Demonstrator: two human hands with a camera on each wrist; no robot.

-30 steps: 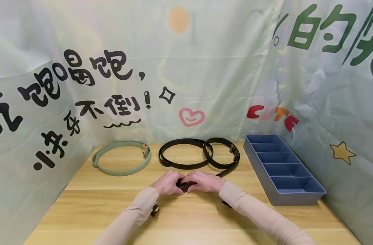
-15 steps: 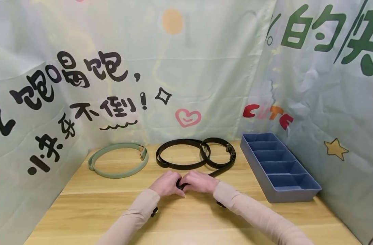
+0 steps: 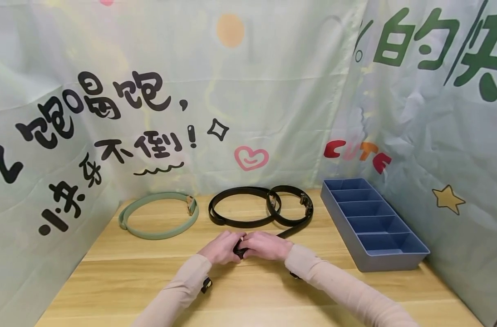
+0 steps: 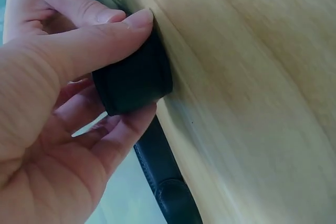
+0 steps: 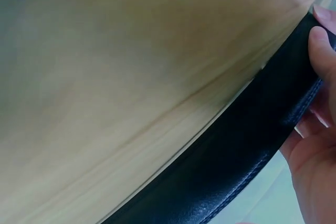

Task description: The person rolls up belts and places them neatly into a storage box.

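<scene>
My left hand [image 3: 221, 248] and right hand [image 3: 268, 245] meet at the middle of the table, both gripping a tightly rolled black belt [image 3: 240, 250]. In the left wrist view, the left thumb presses across the top of the rolled belt [image 4: 139, 80] while its fingers curl underneath. Fingers of the right hand [image 4: 79, 6] touch the roll's far side. The right wrist view has the strap [image 5: 231, 140] running out from the pinching right hand [image 5: 315, 150]. Behind the hands, a strap tail reaches toward a small black looped belt [image 3: 291, 222]; whether they join is unclear.
A larger black belt loop [image 3: 244, 224] overlaps the small one at the back. A pale green belt [image 3: 158, 235] lies coiled at back left. On the right stands a blue-grey tray [image 3: 389, 262] with several compartments. Printed cloth [image 3: 248, 104] encloses the wooden table [image 3: 121, 277].
The hands have drawn slightly closer together round the belt, and the roll has turned a little between the fingers. The head view has shifted slightly. The other belts and the tray stay put.
</scene>
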